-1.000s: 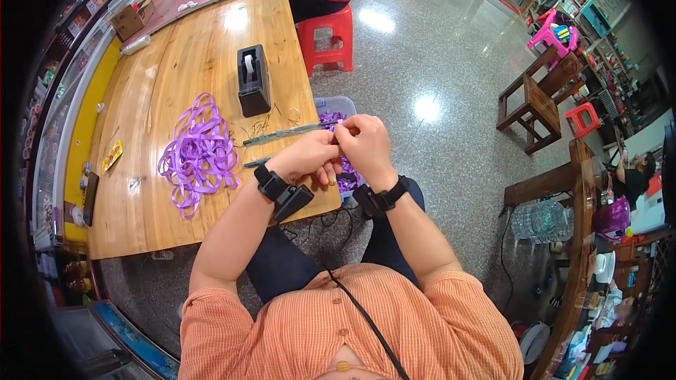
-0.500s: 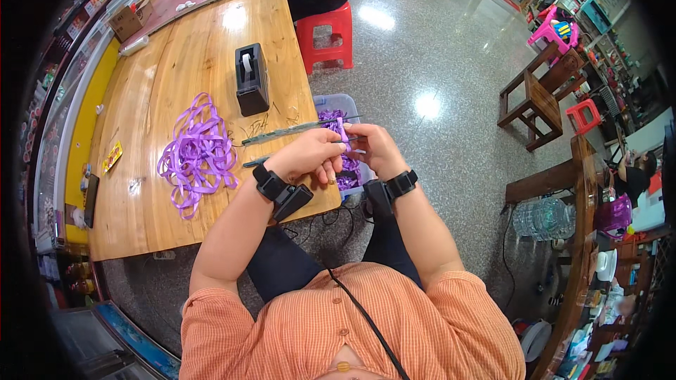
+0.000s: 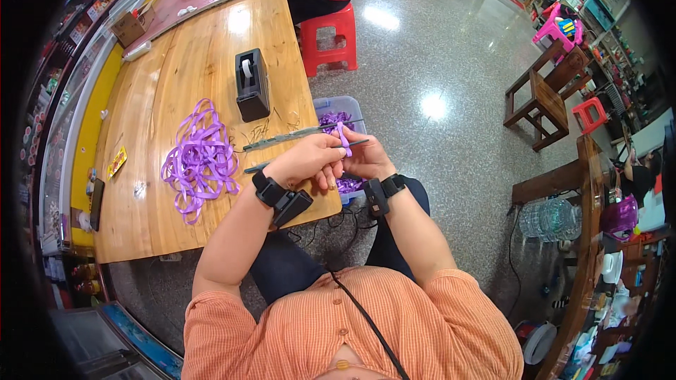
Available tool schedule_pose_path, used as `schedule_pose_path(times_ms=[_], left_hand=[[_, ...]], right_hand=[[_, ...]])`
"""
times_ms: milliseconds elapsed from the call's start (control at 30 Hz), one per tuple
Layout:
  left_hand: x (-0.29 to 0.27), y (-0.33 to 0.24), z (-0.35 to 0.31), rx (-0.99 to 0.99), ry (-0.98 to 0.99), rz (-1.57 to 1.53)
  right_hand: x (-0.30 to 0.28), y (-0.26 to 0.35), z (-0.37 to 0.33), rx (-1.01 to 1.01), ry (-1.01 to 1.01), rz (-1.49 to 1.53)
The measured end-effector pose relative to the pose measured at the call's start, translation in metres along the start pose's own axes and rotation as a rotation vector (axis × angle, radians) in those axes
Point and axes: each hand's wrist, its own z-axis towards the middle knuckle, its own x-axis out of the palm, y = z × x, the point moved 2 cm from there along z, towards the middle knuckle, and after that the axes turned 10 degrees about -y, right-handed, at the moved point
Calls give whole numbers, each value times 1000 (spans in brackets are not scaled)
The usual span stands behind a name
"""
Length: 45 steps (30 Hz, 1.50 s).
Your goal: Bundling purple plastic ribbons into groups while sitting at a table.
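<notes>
My left hand [image 3: 310, 160] is closed at the table's right edge, its thumb and forefinger pinching a purple ribbon [image 3: 343, 138]. The ribbon makes a small loop around a thin dark rod [image 3: 359, 142] that runs beneath my left hand. My right hand [image 3: 370, 157] meets it from the other side, its fingers closed at the ribbon; part of its grip is hidden. Just beyond my hands lies a second dark rod [image 3: 282, 138], its tip reaching past the table edge. A loose heap of purple ribbon [image 3: 201, 162] lies left of my hands.
A black tape dispenser [image 3: 252, 84] stands on the wooden table [image 3: 162, 84]. Below the table's right edge, a plastic bin [image 3: 358, 109] contains purple pieces. A red stool [image 3: 331, 39] with a seated person is at the far end. A wooden chair [image 3: 546, 98] stands right.
My right hand has turned and shifted slightly down at the ribbon, and the rod's tip now shows past it. The left hand keeps its pinch. The whole view has shifted slightly.
</notes>
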Motion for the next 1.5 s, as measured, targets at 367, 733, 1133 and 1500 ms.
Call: schedule_pose_path(times_ms=[367,733,1133,1500], left_hand=[[-3,3,-8,-25,-64,-114],[-71,-26,-81,546,-703,608],[-153,-43,-130,533,-887,50],[-206,20,-114,289,-1189,1144]], right_hand=[[-51,38,-30,-302,-265,-145],[-42,37,-46,-376,-528,-777],[63,22,-103,-632,-453,-864],[127,-33,-106,-522,-114,-1121]])
